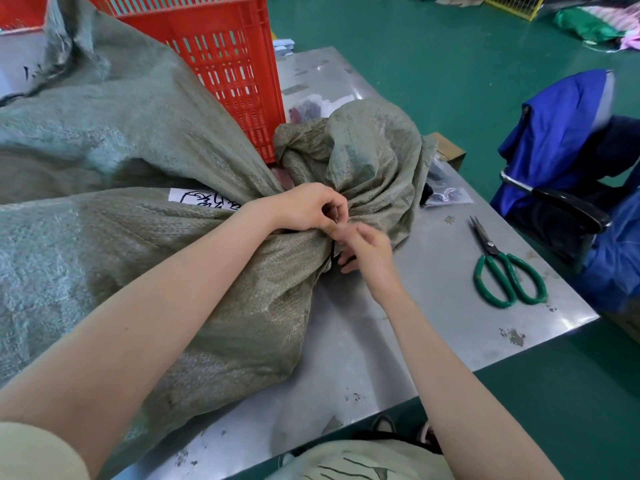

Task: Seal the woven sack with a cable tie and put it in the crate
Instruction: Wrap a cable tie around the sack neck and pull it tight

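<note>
A full grey-green woven sack [194, 271] lies on its side on the metal table [433, 327], its gathered neck pointing right and the loose mouth [367, 157] flaring beyond. A thin black cable tie [333, 252] loops the neck. My left hand [311, 206] is curled on top of the neck, pinching the tie. My right hand [363, 251] is just below and right of it, fingers on the tie at the neck's underside. The red slatted crate [228, 64] stands behind the sack.
Green-handled scissors [502, 268] lie on the table to the right. A second woven sack [104, 98] is heaped at the back left. Small plastic bags [446, 192] and a cardboard box [450, 150] sit behind the mouth. A chair draped in blue cloth [561, 143] stands beyond the table's right edge.
</note>
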Tool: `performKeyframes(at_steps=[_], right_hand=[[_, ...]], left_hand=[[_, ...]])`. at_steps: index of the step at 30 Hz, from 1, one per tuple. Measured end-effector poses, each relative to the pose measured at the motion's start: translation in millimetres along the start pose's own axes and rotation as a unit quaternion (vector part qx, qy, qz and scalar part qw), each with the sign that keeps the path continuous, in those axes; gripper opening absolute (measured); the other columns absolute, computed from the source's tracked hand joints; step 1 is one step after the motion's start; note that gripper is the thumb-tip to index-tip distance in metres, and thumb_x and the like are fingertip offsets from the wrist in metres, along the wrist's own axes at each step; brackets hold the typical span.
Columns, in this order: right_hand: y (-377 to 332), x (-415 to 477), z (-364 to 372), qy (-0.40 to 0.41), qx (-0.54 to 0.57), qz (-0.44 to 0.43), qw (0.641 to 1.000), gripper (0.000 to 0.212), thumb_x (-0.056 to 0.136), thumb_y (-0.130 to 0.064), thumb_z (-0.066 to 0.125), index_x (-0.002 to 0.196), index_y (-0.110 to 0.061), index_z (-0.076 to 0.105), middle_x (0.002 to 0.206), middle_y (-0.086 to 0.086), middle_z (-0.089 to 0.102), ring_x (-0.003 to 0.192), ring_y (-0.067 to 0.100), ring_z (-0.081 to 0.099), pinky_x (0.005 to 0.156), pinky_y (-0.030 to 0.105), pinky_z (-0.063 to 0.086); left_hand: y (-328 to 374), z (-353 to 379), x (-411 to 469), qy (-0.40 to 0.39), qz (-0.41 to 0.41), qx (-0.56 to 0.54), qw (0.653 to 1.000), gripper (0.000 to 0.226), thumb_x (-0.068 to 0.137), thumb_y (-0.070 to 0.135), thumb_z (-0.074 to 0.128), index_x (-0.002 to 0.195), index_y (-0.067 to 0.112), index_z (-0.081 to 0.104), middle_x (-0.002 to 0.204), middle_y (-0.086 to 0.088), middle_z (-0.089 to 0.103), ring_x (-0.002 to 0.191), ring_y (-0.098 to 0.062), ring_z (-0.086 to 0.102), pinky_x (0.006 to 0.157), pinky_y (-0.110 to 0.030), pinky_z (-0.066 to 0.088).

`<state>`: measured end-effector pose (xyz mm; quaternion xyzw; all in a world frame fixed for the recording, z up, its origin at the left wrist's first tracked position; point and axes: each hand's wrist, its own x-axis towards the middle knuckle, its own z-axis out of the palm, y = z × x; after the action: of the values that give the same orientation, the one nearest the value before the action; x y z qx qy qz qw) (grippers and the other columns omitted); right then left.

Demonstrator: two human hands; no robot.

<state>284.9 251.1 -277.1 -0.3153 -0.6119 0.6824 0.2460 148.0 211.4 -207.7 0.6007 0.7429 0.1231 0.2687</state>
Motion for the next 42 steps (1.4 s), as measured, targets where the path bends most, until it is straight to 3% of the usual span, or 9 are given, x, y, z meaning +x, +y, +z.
performKeyframes(at_steps=[4,10,19,23,28,31,34,38,42], right_hand=[[-5,1,8,-0.038,0.005,0.007,0.999,0.034,0.091,-0.009,0.053,0.058,-0.012,0.052,0.046,0.002,0.041,0.033,0.004,0.037,0.033,0.015,0.03],[-9,-3,14,-0.014,0.077,0.043,0.996,0.04,0.085,0.002,0.053,0.047,-0.008,0.047,0.028,-0.009,0.039,0.027,0.0,0.031,0.033,0.009,0.023],[3,-31,-5,-0.024,0.12,-0.009,0.993,0.031,0.067,-0.004,0.054,0.039,-0.009,0.042,0.031,-0.01,0.039,0.031,0.002,0.028,0.036,0.011,0.02],[15,-29,-6,-0.01,-0.146,-0.001,0.989,0.039,0.056,-0.032,0.049,0.049,0.005,0.044,0.049,0.017,0.04,0.05,0.02,0.035,0.051,0.03,0.031],[-15,-15,-4,-0.118,-0.307,0.114,0.937,0.026,0.054,-0.034,0.047,0.067,-0.013,0.057,0.07,0.001,0.058,0.073,0.019,0.052,0.067,0.03,0.043],[-40,-9,-7,-0.293,-0.214,0.185,0.913,0.064,0.058,-0.024,0.055,0.12,-0.008,0.055,0.102,0.018,0.062,0.085,0.013,0.052,0.073,0.028,0.036],[-45,4,-11,-0.341,-0.088,0.219,0.91,0.05,0.069,-0.046,0.057,0.112,-0.019,0.059,0.102,0.006,0.065,0.097,0.016,0.059,0.081,0.032,0.04],[-35,17,1,-0.223,0.0,0.314,0.923,0.057,0.082,-0.068,0.038,0.087,-0.015,0.057,0.08,0.003,0.061,0.072,0.013,0.057,0.061,0.024,0.038],[-35,13,28,-0.149,-0.071,0.232,0.959,0.038,0.095,-0.024,0.044,0.059,-0.014,0.046,0.046,-0.003,0.045,0.022,0.001,0.035,0.026,0.013,0.022]], left_hand=[[-2,-11,-5,0.003,0.018,0.054,0.998,0.023,0.07,0.014,0.078,0.088,0.003,0.069,0.076,0.012,0.05,0.085,-0.014,0.05,0.066,-0.002,0.034],[-7,-14,-5,-0.012,0.032,0.215,0.976,0.022,0.075,0.024,0.073,0.088,0.01,0.063,0.098,-0.007,0.06,0.1,-0.024,0.052,0.091,-0.041,0.043],[-29,-20,1,-0.018,-0.029,0.293,0.956,0.021,0.077,0.023,0.069,0.095,0.013,0.063,0.107,-0.008,0.061,0.109,-0.027,0.051,0.077,-0.03,0.029],[-29,-19,4,-0.013,-0.036,0.276,0.96,0.021,0.077,0.021,0.07,0.094,0.011,0.063,0.106,-0.009,0.061,0.108,-0.028,0.053,0.075,-0.029,0.029],[-26,-16,0,-0.024,-0.03,0.274,0.961,0.022,0.076,0.019,0.07,0.095,0.009,0.063,0.105,-0.011,0.063,0.105,-0.028,0.056,0.078,-0.033,0.037],[-25,-11,1,-0.028,-0.028,0.289,0.957,0.022,0.076,0.019,0.07,0.095,0.01,0.063,0.106,-0.01,0.063,0.105,-0.027,0.056,0.073,-0.031,0.032],[-24,-10,0,-0.028,-0.032,0.289,0.956,0.022,0.076,0.019,0.07,0.095,0.011,0.063,0.106,-0.009,0.062,0.105,-0.028,0.056,0.074,-0.034,0.036],[-21,-10,-2,-0.021,-0.039,0.271,0.962,0.022,0.074,0.018,0.072,0.093,0.011,0.065,0.104,-0.01,0.063,0.102,-0.028,0.058,0.08,-0.037,0.044],[-19,-7,-3,-0.022,-0.025,0.29,0.956,0.021,0.075,0.019,0.07,0.093,0.011,0.065,0.105,-0.01,0.063,0.102,-0.029,0.058,0.074,-0.034,0.041]])
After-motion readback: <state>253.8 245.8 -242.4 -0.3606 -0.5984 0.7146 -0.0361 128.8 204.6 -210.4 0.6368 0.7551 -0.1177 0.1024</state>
